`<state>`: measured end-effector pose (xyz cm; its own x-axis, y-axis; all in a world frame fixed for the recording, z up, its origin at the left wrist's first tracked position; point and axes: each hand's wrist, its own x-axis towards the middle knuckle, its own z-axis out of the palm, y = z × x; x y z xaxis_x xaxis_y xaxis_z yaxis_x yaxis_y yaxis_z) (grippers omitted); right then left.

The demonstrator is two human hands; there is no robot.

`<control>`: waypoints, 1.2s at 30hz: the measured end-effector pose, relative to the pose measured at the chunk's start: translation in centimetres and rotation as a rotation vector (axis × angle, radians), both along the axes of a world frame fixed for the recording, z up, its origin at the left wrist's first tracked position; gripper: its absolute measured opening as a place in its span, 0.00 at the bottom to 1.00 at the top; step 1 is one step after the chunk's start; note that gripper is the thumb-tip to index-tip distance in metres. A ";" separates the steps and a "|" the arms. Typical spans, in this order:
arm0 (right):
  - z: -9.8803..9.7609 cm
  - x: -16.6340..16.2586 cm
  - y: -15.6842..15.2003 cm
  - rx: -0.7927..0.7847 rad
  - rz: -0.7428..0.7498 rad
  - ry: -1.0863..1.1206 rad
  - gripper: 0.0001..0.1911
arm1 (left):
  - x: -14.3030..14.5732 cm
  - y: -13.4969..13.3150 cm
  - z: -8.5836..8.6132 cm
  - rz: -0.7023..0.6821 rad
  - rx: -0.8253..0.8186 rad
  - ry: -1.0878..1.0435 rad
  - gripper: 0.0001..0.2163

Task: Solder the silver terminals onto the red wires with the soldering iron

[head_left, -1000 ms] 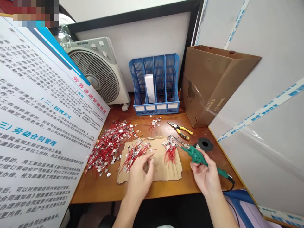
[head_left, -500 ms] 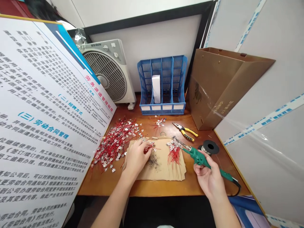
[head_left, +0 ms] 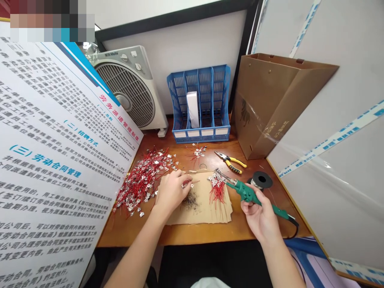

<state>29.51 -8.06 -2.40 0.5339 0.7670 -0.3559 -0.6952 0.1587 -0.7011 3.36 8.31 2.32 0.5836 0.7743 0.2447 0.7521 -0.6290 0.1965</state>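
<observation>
My right hand (head_left: 260,216) is wrapped round a green soldering iron (head_left: 255,197) whose metal tip points left at a small bunch of red wires with metal tabs (head_left: 216,189). My left hand (head_left: 171,191) rests palm down on a cardboard sheet (head_left: 207,208), fingers curled over a few red wires at its left part. Whether it grips them I cannot make out. A big heap of the same red wires (head_left: 144,180) lies just left of that hand. A scorched dark patch marks the cardboard between my hands.
A solder spool (head_left: 260,180) and yellow-handled pliers (head_left: 231,161) lie on the wooden desk (head_left: 168,234) behind the iron. A blue file rack (head_left: 200,105), a box fan (head_left: 129,90) and a brown paper bag (head_left: 270,100) stand at the back. A large printed board (head_left: 51,160) leans along the left.
My left hand has moved from the cardboard's middle up and left onto the wires there. My right hand has kept hold of the iron, nearly still.
</observation>
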 end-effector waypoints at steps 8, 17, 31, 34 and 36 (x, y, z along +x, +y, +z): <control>0.9 -0.7 0.1 -0.008 -0.041 -0.019 0.26 | 0.3 1.7 -0.2 -0.029 -0.037 -0.015 0.05; 0.7 -0.4 0.0 -0.014 -0.055 0.007 0.26 | 1.0 2.4 1.0 0.084 -0.049 -0.433 0.08; -0.2 0.4 -0.4 -0.035 -0.063 0.010 0.25 | 1.4 -5.2 0.7 0.027 0.040 -0.117 0.08; 0.2 0.1 -0.4 -0.041 -0.082 -0.007 0.23 | 1.6 -7.5 -1.0 0.034 -0.053 -0.121 0.05; 0.3 0.0 -0.4 -0.045 -0.087 -0.019 0.22 | 1.1 -8.6 -1.5 0.050 -0.115 -0.195 0.04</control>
